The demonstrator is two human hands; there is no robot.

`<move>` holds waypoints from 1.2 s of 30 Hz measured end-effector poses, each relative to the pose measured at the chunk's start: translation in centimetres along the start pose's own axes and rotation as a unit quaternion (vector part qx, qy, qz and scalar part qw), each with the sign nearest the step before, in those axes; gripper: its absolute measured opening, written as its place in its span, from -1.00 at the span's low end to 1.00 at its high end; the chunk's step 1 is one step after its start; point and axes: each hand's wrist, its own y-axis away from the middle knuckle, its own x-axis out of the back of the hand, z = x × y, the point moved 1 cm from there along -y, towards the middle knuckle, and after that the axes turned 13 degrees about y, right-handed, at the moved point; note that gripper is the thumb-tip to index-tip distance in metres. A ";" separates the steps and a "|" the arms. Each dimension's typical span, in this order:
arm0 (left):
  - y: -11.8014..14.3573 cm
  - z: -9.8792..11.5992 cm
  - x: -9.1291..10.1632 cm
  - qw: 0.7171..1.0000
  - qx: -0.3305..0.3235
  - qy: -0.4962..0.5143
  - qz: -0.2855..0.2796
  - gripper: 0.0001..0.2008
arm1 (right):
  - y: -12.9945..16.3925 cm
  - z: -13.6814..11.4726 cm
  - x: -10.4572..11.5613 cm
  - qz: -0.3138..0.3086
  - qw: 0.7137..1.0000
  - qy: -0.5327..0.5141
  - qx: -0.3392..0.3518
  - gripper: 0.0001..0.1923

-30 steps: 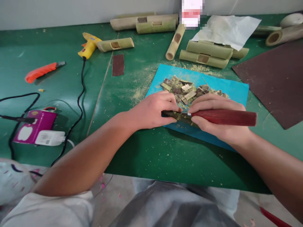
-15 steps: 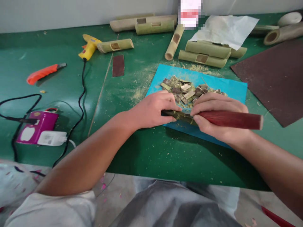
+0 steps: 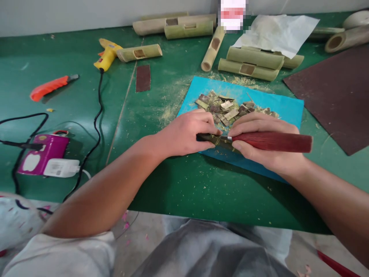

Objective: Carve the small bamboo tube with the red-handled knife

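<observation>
Both of my hands are over the near part of a blue sheet (image 3: 288,107). My left hand (image 3: 191,132) is closed, thumb and fingers pinching a dark greenish piece (image 3: 221,143), seemingly bamboo, with pale shavings clinging to it. My right hand (image 3: 268,129) wraps round a tool's red wooden handle (image 3: 276,142), which lies nearly level and points left. A bit of shiny metal shows at its front end against the dark piece; the rest of the blade is hidden. Just beyond my fingers lies a heap of bamboo chips and shavings (image 3: 227,109).
Several notched bamboo tubes (image 3: 249,70) lie at the back, some under a white paper sheet (image 3: 276,34). A brown sheet (image 3: 334,100) is at right. On the left are a yellow glue gun (image 3: 108,55), an orange utility knife (image 3: 52,86) and a purple power strip (image 3: 37,156) with cords.
The red handle has shifted a little left and its rear end sits slightly higher. More metal shows at its front. My left hand keeps its grip; the view has moved slightly.
</observation>
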 end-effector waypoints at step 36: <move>0.1 -0.3 0.0 1.000 -0.002 -0.014 -0.001 -0.75 | 0.3 0.4 -0.6 0.044 0.998 -0.021 0.029 -0.81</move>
